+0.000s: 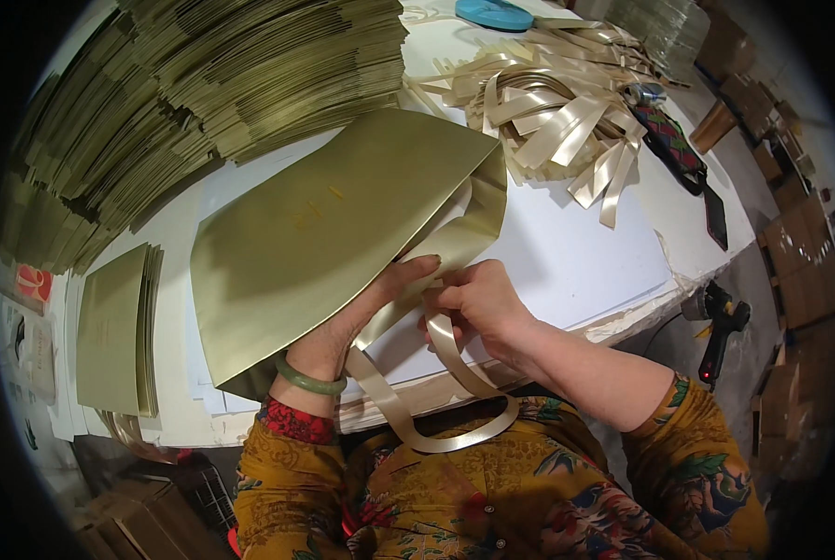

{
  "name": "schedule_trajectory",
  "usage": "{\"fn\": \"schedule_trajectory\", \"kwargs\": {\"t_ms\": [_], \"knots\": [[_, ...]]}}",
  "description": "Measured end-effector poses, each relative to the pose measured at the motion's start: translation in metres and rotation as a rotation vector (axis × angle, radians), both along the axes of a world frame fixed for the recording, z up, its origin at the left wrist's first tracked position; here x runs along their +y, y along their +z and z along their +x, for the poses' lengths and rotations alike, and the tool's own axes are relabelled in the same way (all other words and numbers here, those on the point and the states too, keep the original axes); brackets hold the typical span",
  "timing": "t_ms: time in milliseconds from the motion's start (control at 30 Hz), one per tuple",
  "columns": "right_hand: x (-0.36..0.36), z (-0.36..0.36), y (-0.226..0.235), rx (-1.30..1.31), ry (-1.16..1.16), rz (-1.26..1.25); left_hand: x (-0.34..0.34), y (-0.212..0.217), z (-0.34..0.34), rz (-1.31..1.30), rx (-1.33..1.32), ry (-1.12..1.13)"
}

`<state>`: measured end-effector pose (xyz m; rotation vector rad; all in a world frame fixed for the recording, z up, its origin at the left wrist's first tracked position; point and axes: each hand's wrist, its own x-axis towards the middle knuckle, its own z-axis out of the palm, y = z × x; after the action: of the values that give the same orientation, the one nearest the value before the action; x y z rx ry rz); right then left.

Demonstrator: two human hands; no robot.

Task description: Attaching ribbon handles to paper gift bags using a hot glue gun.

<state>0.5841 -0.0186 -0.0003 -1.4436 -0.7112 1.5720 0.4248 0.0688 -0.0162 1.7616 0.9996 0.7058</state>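
I see a mustard top [417,485] with a red, green and blue floral print and small pale buttons [489,510]. Its left sleeve [292,476] has a red patterned cuff [296,424]; beyond that sits a plain green bangle [306,380]. The right sleeve [693,457] shows leafy motifs.

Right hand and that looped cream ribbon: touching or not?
Touching: the head view shows the right hand pinching the cream ribbon, one end running up into its fingers.
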Motion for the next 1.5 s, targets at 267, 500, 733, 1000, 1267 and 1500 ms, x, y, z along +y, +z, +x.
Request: {"fn": "schedule_trajectory", "kwargs": {"t_ms": [267,500,733,1000,1267,1500], "knots": [[0.0,0.003,-0.004,-0.024,0.023,0.018,-0.001,0.0,0.001,-0.308,-0.127,-0.11],[-0.003,0.004,-0.005,-0.047,0.065,-0.016,0.001,-0.003,0.001,-0.297,-0.093,-0.034],[-0.007,-0.003,0.003,-0.017,-0.025,0.063,0.002,-0.001,-0.004,-0.211,-0.29,-0.005],[-0.005,-0.003,-0.009,0.005,-0.026,0.084,0.005,-0.009,-0.008,-0.189,-0.041,-0.039],[-0.016,-0.004,-0.004,0.097,0.021,0.065,-0.009,0.014,0.001,-0.234,-0.206,0.028],[-0.017,0.003,0.004,0.055,0.111,0.031,-0.008,0.014,0.002,-0.115,-0.283,0.122]]}}
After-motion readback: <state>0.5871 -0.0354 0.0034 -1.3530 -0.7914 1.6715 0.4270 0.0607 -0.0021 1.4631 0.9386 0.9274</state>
